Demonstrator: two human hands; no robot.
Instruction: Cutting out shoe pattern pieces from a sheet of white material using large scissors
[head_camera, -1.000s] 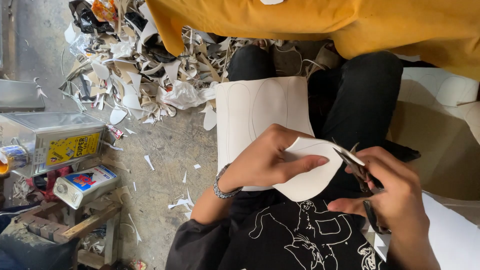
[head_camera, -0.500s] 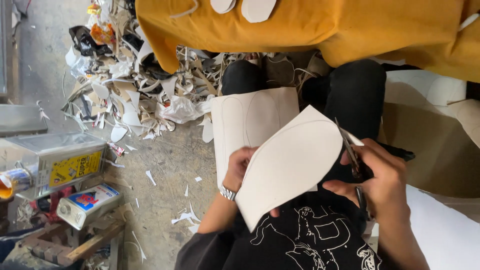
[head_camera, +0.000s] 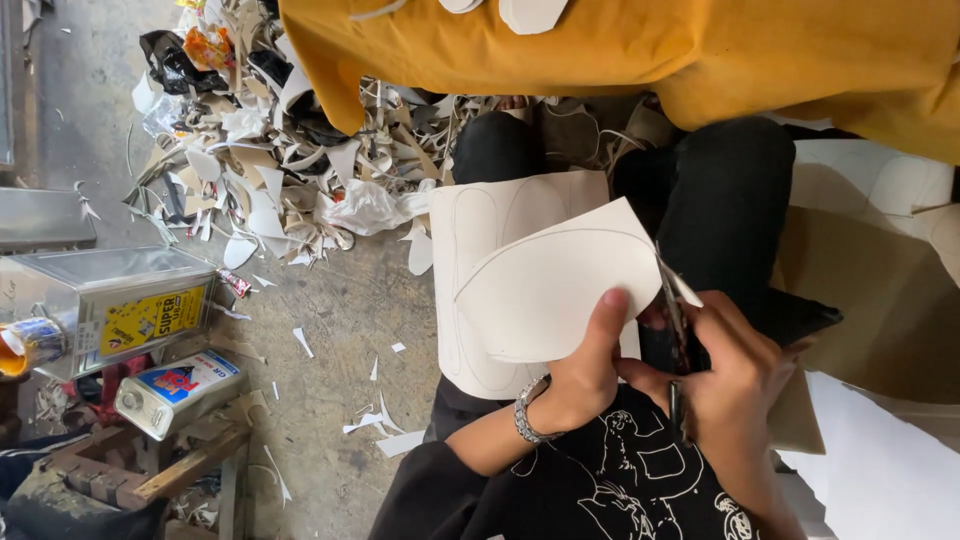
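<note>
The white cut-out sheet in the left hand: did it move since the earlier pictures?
Yes. The white cut-out sheet has swung up over the larger sheet on the lap; earlier it lay lower, mostly under the left hand.

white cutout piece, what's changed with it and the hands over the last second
The white piece was turned: a second ago the left hand lay over it, now it grips the lower edge from beneath, thumb on top, the marked face up. The right hand kept the scissors at the piece's right edge. The marked sheet on the lap and the scrap pile on the floor stayed put.
</note>
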